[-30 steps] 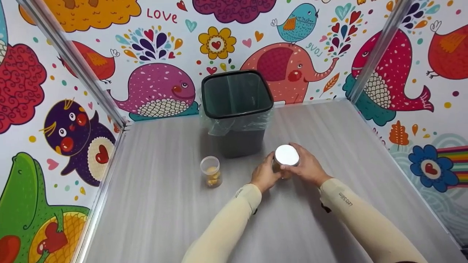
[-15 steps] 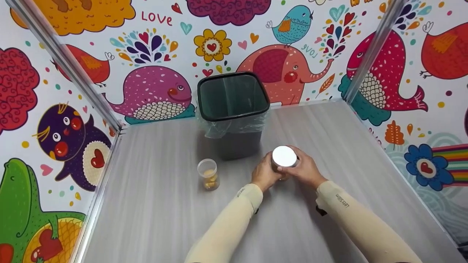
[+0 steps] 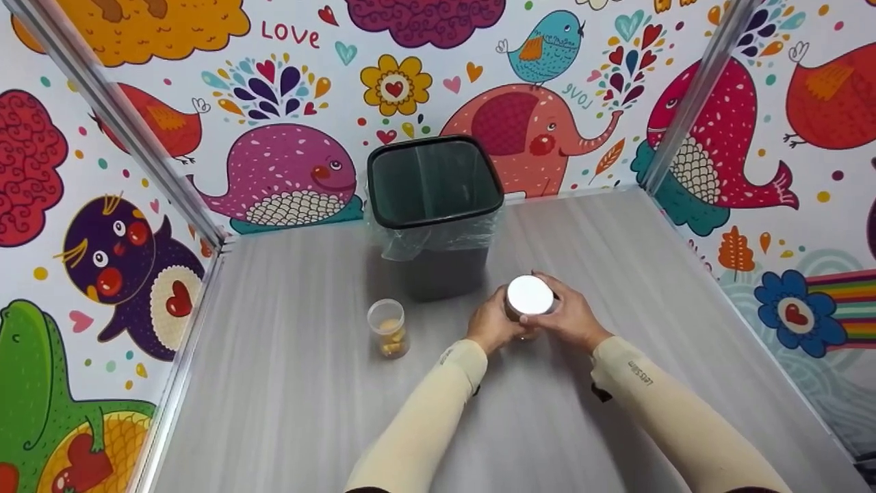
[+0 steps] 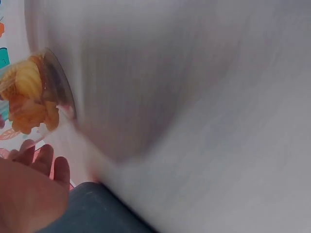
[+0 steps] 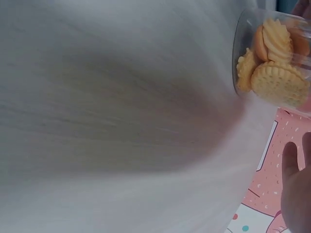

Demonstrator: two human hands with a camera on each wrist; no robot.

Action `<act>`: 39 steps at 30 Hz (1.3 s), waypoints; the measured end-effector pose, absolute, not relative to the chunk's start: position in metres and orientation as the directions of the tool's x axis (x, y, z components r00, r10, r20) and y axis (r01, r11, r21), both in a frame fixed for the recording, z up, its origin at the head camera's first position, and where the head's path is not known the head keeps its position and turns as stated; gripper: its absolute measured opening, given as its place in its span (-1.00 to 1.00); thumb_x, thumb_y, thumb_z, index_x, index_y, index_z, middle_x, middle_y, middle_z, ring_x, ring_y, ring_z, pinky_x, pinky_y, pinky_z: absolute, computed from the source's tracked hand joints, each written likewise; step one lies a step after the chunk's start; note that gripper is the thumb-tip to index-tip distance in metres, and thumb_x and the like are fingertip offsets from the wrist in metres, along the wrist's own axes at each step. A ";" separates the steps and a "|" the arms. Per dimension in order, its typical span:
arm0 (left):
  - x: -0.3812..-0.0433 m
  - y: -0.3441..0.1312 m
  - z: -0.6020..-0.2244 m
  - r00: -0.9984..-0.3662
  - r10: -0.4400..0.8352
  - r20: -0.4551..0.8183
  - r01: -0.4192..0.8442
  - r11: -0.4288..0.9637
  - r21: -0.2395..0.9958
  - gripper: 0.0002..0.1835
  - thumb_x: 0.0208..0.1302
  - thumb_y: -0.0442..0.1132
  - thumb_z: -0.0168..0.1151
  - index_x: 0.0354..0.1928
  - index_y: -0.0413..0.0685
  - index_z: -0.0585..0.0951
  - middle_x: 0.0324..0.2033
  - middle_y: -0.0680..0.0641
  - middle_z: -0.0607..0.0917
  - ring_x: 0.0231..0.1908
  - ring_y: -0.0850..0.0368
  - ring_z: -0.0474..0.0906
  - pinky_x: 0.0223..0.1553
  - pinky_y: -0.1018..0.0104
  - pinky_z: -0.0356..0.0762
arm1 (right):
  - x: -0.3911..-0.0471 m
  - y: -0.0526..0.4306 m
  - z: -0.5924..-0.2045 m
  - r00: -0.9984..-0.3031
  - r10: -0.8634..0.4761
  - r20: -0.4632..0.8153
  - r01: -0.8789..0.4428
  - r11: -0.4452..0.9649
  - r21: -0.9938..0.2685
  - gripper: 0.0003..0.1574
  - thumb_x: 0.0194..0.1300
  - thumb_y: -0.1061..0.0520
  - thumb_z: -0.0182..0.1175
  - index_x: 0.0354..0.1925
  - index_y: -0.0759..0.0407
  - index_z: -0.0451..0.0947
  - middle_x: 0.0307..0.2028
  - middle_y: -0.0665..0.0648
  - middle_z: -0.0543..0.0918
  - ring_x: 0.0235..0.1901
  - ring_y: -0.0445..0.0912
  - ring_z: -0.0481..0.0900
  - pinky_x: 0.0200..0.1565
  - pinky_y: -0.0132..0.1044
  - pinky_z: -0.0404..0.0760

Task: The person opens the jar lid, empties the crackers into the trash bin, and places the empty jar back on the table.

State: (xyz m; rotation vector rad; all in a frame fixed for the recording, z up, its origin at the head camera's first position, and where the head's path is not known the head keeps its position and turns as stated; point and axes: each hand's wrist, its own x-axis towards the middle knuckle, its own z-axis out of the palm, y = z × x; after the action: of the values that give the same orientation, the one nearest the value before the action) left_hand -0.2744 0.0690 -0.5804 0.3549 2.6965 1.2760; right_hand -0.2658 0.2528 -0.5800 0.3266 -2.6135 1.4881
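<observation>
A clear jar of cookies with a white lid stands upright between my two hands. My left hand grips its left side. On the right, my right hand curls round the top at the lid, with the thumb along the near edge and fingers on the far side. Several ridged and round cookies show through the clear wall in both wrist views. To the left, a second clear jar stands without a lid, some yellow-brown pieces inside.
Behind the jars stands a dark bin with a clear plastic liner folded over its black rim. The grey tabletop is bounded by cartoon-printed walls at the back and sides.
The head view has shifted slightly. Both hands stay round the lidded jar, and the other jar and the bin keep their places.
</observation>
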 end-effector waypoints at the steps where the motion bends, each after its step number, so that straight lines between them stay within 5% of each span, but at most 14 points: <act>1: -0.275 0.069 -0.581 -0.961 0.277 -0.021 0.157 0.602 0.783 -0.04 -0.07 -0.02 0.64 0.40 0.00 0.38 0.25 -0.01 0.55 0.24 0.11 0.45 0.26 0.19 0.35 | -0.266 0.253 -0.579 -0.969 -0.135 0.206 -0.246 0.495 -0.833 0.21 -0.14 -0.13 0.65 0.41 0.18 0.35 0.36 0.15 0.42 0.32 0.05 0.36 0.28 0.04 0.32; 10: -0.275 0.071 -0.583 -0.958 0.287 -0.019 0.168 0.609 0.775 0.00 -0.09 -0.03 0.65 0.41 -0.02 0.34 0.26 -0.04 0.53 0.25 0.08 0.44 0.28 0.19 0.33 | -0.267 0.257 -0.579 -0.959 -0.172 0.225 -0.283 0.536 -0.795 0.17 -0.09 -0.09 0.63 0.41 0.19 0.35 0.42 0.18 0.33 0.40 0.11 0.24 0.38 0.07 0.13; 17: -0.274 0.076 -0.583 -0.970 0.241 0.025 0.182 0.657 0.732 0.05 -0.22 0.00 0.69 0.38 -0.07 0.37 0.21 -0.06 0.57 0.19 0.03 0.50 0.21 0.17 0.41 | -0.264 0.250 -0.583 -0.970 -0.149 0.190 -0.241 0.535 -0.810 0.25 -0.04 -0.14 0.60 0.49 0.11 0.22 0.43 0.18 0.29 0.39 0.09 0.26 0.34 0.05 0.24; 27: -0.275 0.074 -0.592 -0.970 0.240 0.037 0.183 0.623 0.761 -0.04 -0.25 -0.10 0.70 0.30 -0.04 0.46 0.15 -0.02 0.62 0.16 0.08 0.53 0.22 0.22 0.40 | -0.261 0.245 -0.587 -0.974 -0.110 0.198 -0.226 0.476 -0.850 0.26 -0.14 -0.14 0.64 0.45 0.15 0.30 0.41 0.12 0.34 0.38 0.06 0.28 0.34 0.07 0.24; 39: -0.278 0.071 -0.593 -0.961 0.266 0.077 0.238 0.649 0.723 -0.07 -0.22 0.07 0.67 0.28 0.04 0.49 0.11 0.03 0.66 0.12 0.12 0.55 0.19 0.21 0.43 | -0.272 0.257 -0.586 -0.943 -0.195 0.270 -0.332 0.477 -0.814 0.18 -0.18 -0.09 0.67 0.39 0.11 0.40 0.40 0.08 0.37 0.38 0.03 0.28 0.37 0.02 0.18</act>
State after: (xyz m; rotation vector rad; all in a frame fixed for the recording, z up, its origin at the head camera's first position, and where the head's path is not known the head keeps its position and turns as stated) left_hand -0.2781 0.0709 -0.5932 0.4310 2.8194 1.2280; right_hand -0.2721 0.2572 -0.5856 0.4626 -2.5775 1.4673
